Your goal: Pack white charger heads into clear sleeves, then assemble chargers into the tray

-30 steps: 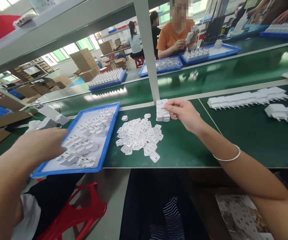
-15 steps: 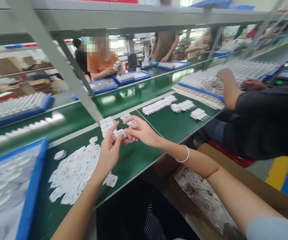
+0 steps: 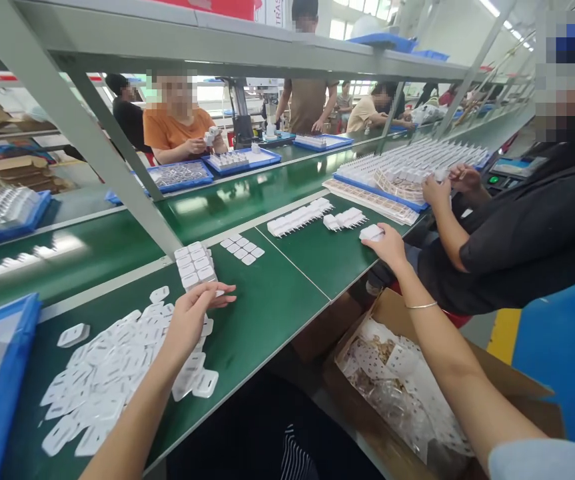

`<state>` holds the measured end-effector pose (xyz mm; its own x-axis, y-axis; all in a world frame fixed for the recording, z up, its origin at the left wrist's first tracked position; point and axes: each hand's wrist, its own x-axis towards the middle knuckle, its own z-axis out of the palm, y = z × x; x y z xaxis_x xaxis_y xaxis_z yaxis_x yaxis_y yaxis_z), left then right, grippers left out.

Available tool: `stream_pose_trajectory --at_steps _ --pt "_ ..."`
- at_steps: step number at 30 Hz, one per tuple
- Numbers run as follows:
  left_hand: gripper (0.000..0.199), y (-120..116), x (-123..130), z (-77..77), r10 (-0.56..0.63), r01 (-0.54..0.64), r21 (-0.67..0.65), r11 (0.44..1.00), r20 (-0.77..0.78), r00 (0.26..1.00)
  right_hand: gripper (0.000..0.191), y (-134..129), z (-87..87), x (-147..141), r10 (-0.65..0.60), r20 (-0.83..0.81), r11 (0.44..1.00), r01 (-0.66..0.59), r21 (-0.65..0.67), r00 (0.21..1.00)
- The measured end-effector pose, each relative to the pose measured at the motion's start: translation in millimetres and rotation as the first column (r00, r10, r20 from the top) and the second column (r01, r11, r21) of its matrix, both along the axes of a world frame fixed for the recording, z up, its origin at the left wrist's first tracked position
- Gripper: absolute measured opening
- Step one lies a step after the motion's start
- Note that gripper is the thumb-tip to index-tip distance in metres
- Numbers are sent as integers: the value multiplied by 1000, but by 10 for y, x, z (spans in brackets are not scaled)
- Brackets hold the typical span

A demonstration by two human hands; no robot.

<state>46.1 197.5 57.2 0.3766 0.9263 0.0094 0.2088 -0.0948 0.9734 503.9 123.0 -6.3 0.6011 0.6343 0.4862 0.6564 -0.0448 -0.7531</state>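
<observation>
My right hand (image 3: pixel 388 245) is closed around white plug adapters (image 3: pixel 371 232) at the near right of the green bench, fingers along their side. My left hand (image 3: pixel 197 308) is beside a stacked block of white square pieces (image 3: pixel 195 264), its thumb and fingers pinching a white plastic piece (image 3: pixel 220 292) that is mostly hidden. Under and left of that forearm spreads a heap of flat white plastic covers (image 3: pixel 112 363). Flat white squares (image 3: pixel 242 249) lie in rows between my hands. Farther right are a long row of plug adapters (image 3: pixel 300 218) and a shorter group (image 3: pixel 346 219), pins toward me.
A blue-rimmed tray (image 3: pixel 14 373) stands at the left. At right, a co-worker's hands (image 3: pixel 440 190) work over a blue tray of plugs (image 3: pixel 392 190). A slanted metal post (image 3: pixel 102 147) rises behind the stack. Below the bench edge sits an open cardboard box (image 3: pixel 487 360).
My hands have parted: the right went right to the plug adapters at the row's near end, the left stayed by the stack. The view has tilted and shifted right.
</observation>
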Motion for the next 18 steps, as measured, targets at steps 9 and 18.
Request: stream_pose_trajectory --at_steps 9,18 --pt "71 -286 191 -129 63 -29 -176 984 187 980 62 123 150 -2103 366 -20 926 -362 111 930" --pt "54 -403 194 33 247 -155 -213 965 530 811 66 120 338 -3495 452 224 839 -496 221 864"
